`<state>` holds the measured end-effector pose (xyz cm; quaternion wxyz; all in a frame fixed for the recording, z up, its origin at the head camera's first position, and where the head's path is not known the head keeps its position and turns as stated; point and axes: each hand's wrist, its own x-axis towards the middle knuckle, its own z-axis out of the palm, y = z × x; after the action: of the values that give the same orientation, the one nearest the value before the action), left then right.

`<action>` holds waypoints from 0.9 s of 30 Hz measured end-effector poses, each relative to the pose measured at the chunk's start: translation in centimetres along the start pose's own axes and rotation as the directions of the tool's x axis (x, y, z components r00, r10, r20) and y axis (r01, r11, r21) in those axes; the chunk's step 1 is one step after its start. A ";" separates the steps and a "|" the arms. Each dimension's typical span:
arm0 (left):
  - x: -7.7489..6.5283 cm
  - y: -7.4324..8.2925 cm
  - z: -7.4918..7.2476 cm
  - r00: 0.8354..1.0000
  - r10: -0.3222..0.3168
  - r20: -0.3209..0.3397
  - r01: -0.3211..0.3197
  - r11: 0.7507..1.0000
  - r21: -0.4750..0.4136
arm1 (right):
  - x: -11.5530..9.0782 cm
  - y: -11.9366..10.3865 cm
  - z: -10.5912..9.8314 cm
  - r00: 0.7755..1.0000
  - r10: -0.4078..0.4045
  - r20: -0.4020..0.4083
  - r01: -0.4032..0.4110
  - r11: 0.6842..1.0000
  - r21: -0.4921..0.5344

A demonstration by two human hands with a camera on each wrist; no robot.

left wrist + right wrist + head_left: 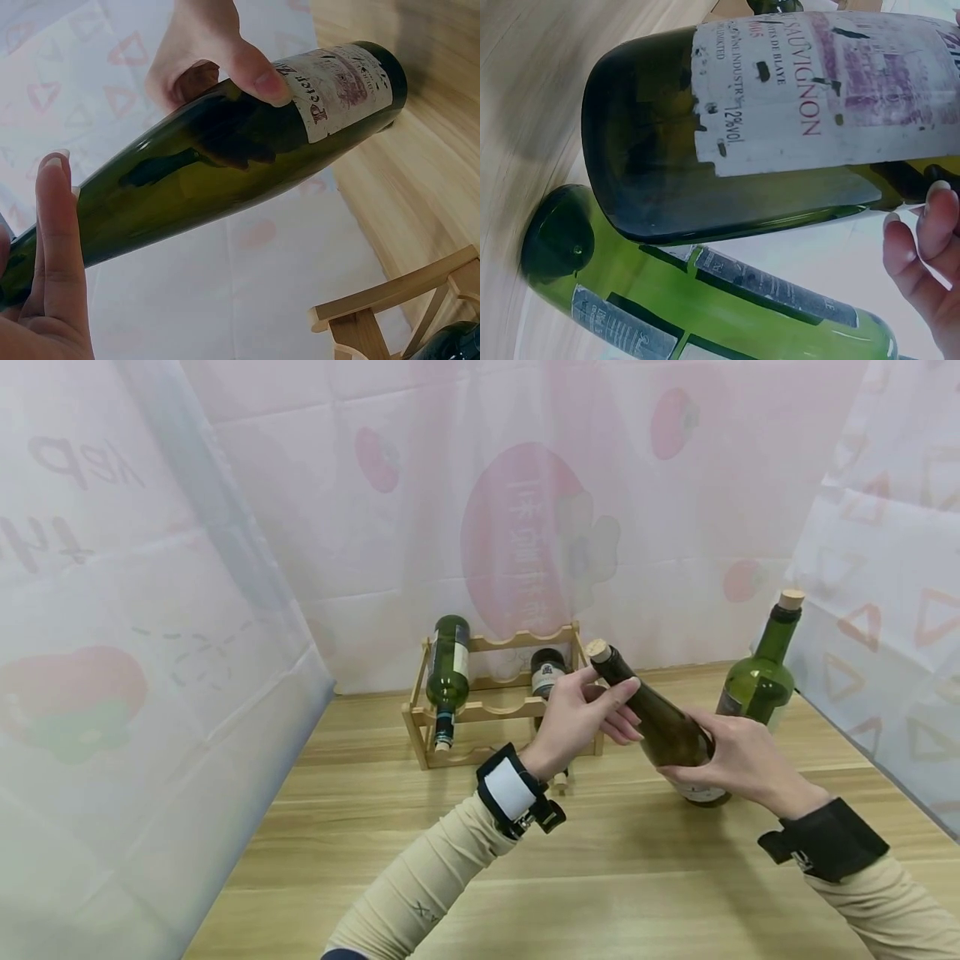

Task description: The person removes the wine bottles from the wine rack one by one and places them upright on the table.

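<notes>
A dark green wine bottle [663, 727] leans with its corked neck up to the left and its base low over the table. My right hand [738, 760] grips it round the body, thumb on the near side just above the pale label [341, 90] in the left wrist view. Up at the neck, my left hand [577, 714] holds it between thumb and fingers, just below the cork [597, 650]. Behind the right hand stands a lighter green corked bottle [761, 681], which shows below the held bottle in the right wrist view.
A two-tier wooden wine rack [495, 714] stands at the back of the wooden table [360, 835]. On its upper left lies a green bottle [450, 664], neck toward me. A darker bottle [548, 670] lies lower right, partly behind my left hand. Printed cloth [420, 543] hangs around.
</notes>
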<state>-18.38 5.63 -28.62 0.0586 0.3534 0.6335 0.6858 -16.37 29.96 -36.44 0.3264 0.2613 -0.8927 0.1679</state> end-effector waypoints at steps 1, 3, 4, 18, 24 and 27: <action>0.0 0.0 0.0 1.000 -0.001 0.001 0.001 1.000 0.001 | 0.0 0.0 -0.1 1.000 0.004 0.004 -0.004 1.000 -0.001; 0.1 -0.1 0.1 1.000 -0.005 0.004 0.005 1.000 0.000 | -0.1 0.0 -0.2 1.000 0.007 0.011 -0.007 1.000 -0.001; 0.1 -0.1 0.2 1.000 -0.007 0.005 0.007 1.000 -0.001 | -0.2 0.0 -0.2 1.000 0.006 0.013 -0.006 1.000 -0.002; 0.7 -0.3 0.7 1.000 -0.010 0.020 0.011 1.000 -0.003 | -0.6 0.5 -0.8 1.000 0.025 0.009 -0.025 1.000 -0.013; 1.2 -0.4 1.0 0.999 -0.034 0.004 0.034 0.999 0.006 | -0.8 0.6 -0.9 0.998 0.060 0.015 -0.059 0.997 -0.043; 1.4 -0.5 1.1 0.999 -0.042 -0.004 0.042 0.999 0.001 | -0.9 0.7 -0.9 0.997 0.081 0.019 -0.080 0.995 -0.058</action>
<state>-18.97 7.40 -28.61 0.0715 0.3388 0.6412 0.6848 -15.77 31.30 -36.43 0.3173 0.2174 -0.9104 0.1526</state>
